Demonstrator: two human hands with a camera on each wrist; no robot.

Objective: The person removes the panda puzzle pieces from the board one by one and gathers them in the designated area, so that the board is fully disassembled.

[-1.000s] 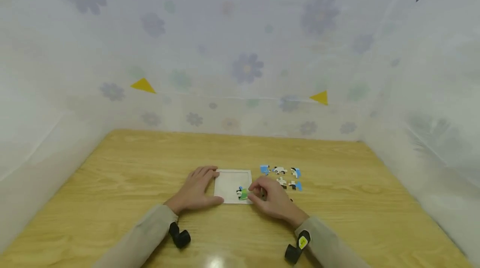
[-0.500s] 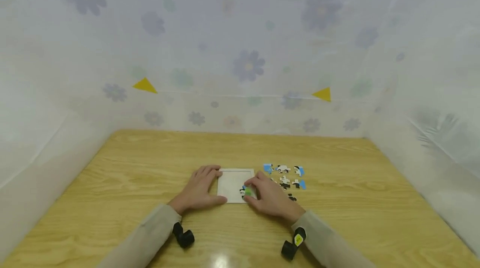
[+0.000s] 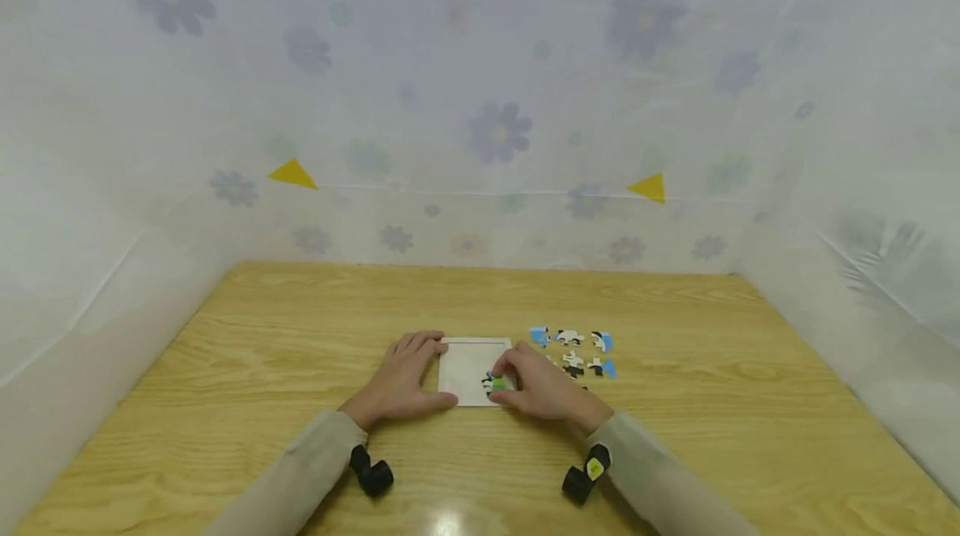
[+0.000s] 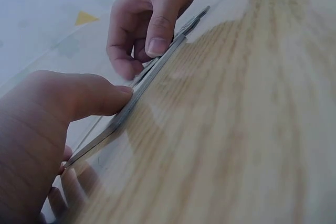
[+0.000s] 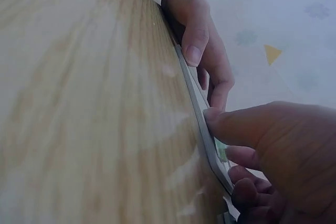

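Note:
A white square puzzle tray [image 3: 463,359] lies flat on the wooden table [image 3: 262,353]. My left hand [image 3: 401,373] rests flat against its left edge, fingers straight, with the thumb [image 4: 89,95] along the tray's near edge [image 4: 149,80]. My right hand [image 3: 534,386] is curled over the tray's near right corner. Its fingertips pinch a green, black and blue puzzle piece [image 3: 495,383] down inside the tray. In the right wrist view the right thumb [image 5: 236,126] touches the tray edge [image 5: 195,95], and a sliver of the green piece [image 5: 221,151] shows under the fingers.
Several loose puzzle pieces [image 3: 573,351], blue, white and black, lie in rows just right of the tray. White floral sheeting [image 3: 495,136] walls the table on three sides. Black wrist cameras [image 3: 371,473] sit near the table's front edge.
My right hand has slid left and inward, bringing the green piece deeper into the tray's near right corner. The left hand has stayed on the tray's left edge.

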